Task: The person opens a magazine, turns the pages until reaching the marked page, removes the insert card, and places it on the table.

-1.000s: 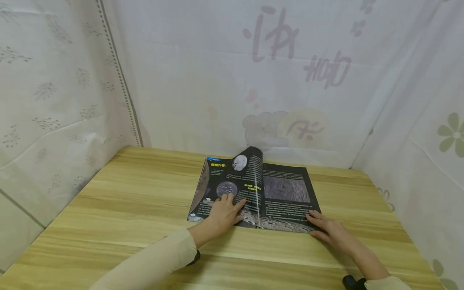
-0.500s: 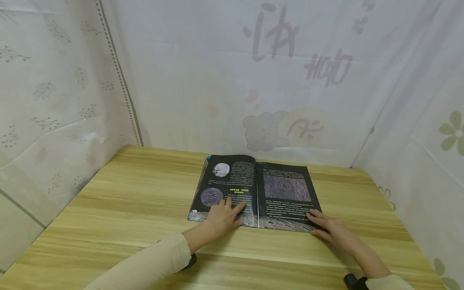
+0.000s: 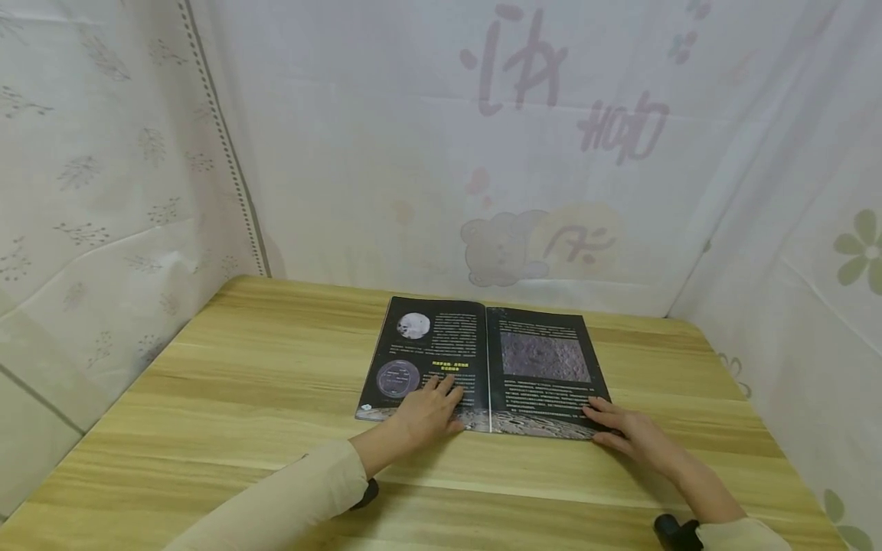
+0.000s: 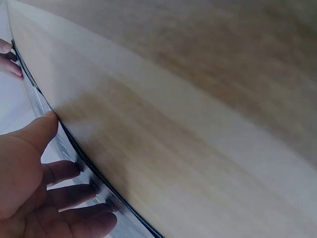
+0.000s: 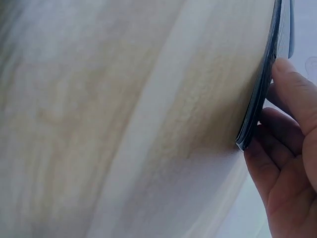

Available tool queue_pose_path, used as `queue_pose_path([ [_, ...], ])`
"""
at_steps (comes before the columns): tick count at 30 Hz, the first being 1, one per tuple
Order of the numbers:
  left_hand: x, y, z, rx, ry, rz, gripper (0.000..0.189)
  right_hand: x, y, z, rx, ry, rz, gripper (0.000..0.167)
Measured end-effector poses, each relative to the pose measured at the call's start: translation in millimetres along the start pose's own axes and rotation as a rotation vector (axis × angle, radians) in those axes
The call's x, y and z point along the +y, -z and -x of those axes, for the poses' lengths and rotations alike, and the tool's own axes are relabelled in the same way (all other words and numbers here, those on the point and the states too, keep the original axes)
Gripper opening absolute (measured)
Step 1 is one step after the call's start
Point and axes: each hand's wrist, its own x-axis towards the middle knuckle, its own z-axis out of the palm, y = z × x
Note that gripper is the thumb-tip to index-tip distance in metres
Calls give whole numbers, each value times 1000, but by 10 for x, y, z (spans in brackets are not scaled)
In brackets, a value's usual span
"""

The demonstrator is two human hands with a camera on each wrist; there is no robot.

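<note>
A magazine [image 3: 544, 390] with dark pages lies spread on the wooden table in the head view. Its pages carry a white round picture, a round purple one and a cratered grey surface. My left hand [image 3: 423, 417] rests on the lower part of the left page, fingers extended over the print; the left wrist view shows its thumb [image 4: 47, 126] at the magazine's front edge. At the lower right corner, my right hand [image 3: 637, 440] touches the magazine, its fingertips on the right page's margin. The right wrist view shows the thumb [image 5: 292, 82] against the stacked page edges.
The wooden table [image 3: 227, 383] extends around the magazine. A pale printed curtain [image 3: 365, 153] hangs behind it, with more patterned cloth at both sides. Each wrist wears a black device, such as the one at the right wrist [image 3: 678, 533].
The left page, raised and curling one second ago, has come down flat onto the left side, covering the page with the yellow heading. The left hand stays over it; the right hand has barely moved.
</note>
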Motion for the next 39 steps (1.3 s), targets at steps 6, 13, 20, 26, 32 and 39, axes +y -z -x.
queue_pose_path([
  [6, 25, 10, -23, -12, 16, -10, 52, -2, 2, -12, -7, 19, 34, 38],
  [13, 45, 18, -47, 2, 25, -11, 50, -21, -20, 18, 31, 67, 135, 30],
  [20, 54, 51, -61, 14, 26, -20, 48, -34, -35, 25, 175, 199, 295, 21],
  [26, 96, 80, -97, 69, 37, -52, 47, -21, -80, 51, 340, 259, 355, 28],
  [32, 160, 69, -163, 192, 3, -84, 51, -7, -99, 49, 492, 316, 388, 15],
  [39, 316, 86, -251, 147, -63, -66, 62, -42, -78, -9, 660, 381, 428, 49],
])
